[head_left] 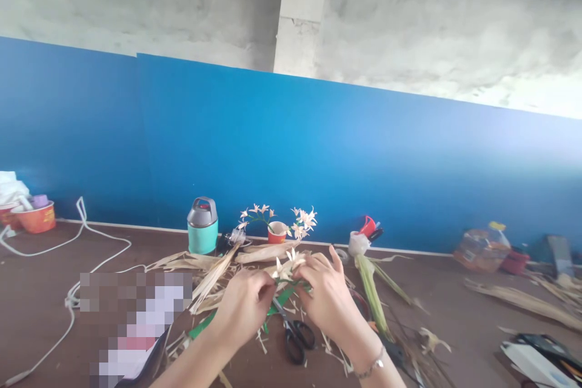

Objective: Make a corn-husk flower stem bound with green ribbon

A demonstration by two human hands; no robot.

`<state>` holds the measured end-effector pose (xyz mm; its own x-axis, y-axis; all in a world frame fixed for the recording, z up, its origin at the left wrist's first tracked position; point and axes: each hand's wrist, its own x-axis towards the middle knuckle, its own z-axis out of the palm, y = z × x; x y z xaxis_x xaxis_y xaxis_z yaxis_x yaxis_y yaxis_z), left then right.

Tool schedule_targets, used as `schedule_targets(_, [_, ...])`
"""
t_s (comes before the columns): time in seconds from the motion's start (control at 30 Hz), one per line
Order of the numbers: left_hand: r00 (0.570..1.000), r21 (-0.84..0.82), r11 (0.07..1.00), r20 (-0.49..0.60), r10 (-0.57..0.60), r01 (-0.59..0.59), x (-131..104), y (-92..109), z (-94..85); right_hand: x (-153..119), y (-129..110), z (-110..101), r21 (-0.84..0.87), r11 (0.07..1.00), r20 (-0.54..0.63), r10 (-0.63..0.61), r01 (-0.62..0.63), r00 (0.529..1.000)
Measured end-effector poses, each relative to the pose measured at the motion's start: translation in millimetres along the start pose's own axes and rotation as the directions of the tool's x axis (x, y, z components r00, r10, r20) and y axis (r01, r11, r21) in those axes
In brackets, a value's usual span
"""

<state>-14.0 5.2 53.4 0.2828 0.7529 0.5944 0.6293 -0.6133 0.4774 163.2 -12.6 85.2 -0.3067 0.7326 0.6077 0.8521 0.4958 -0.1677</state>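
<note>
Between my two hands, at the lower middle of the head view, is a green stem with cream husk flowers (284, 268). My left hand (248, 303) pinches the stem's left end, fingers closed. My right hand (325, 291) has its thumb and fingers pressed together on the stem near the flowers, one finger raised, with a bracelet at the wrist. Black-handled scissors (295, 339) lie just below, on the brown table (254, 370). Green strips (202, 324) and dry husks (211, 279) lie around my hands. Behind them, finished flower sprays (302, 222) stand by a red paper cup (277, 233).
A teal flask (202, 233) stands back left. White cable (102, 260) and a blurred-out device (145, 333) lie left. At right are a pale green husk bundle (371, 294), a white cup with pens (359, 244) and a plastic bag (482, 250). A blue partition (273, 133) stands behind.
</note>
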Motion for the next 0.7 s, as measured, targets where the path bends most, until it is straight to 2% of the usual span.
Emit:
schedule_targets(0.03, [0.992, -0.104, 0.988, 0.073, -0.106, 0.113, 0.0, 1.0, 0.2, 0.2, -1.4, 1.2, -0.011, 1.0, -0.005, -0.006, 0.006, 1.0])
schedule_targets(0.1, [0.936, -0.297, 0.896, 0.231, -0.267, 0.329, 0.7, 2.1, 0.0, 0.3, -3.9, 3.3, -0.021, 1.0, 0.003, -0.003, 0.003, 1.0])
schedule_targets(0.2, [0.858, -0.485, 0.713, 0.366, -0.36, 0.506, 3.0, 2.0, -0.3, -0.5, -5.3, 4.8, -0.018, 1.0, 0.021, 0.013, -0.013, 1.0])
schedule_targets(0.37, [0.801, -0.596, 0.536, 0.431, -0.415, 0.598, 5.1, 2.9, 0.1, -2.4, -2.7, 4.6, 0.013, 1.0, 0.041, 0.022, -0.023, 0.999])
schedule_targets(0.5, [0.718, -0.632, 0.344, 0.572, -0.397, 0.694, 4.9, 1.5, 1.8, -2.2, -4.5, 3.9, 0.002, 0.999, 0.054, 0.043, -0.043, 0.998])
schedule_targets(0.6, [0.723, -0.673, 0.293, 0.543, -0.427, 0.679, 6.3, -2.9, 3.9, -1.3, -5.2, 1.6, -0.026, 1.0, 0.037, 0.017, -0.016, 0.999])
schedule_targets(0.7, [0.739, -0.707, 0.303, 0.456, -0.496, 0.64, 9.3, -5.7, 2.7, -0.3, -0.7, -2.2, -0.088, 0.996, -0.076, 0.024, -0.031, 0.997])
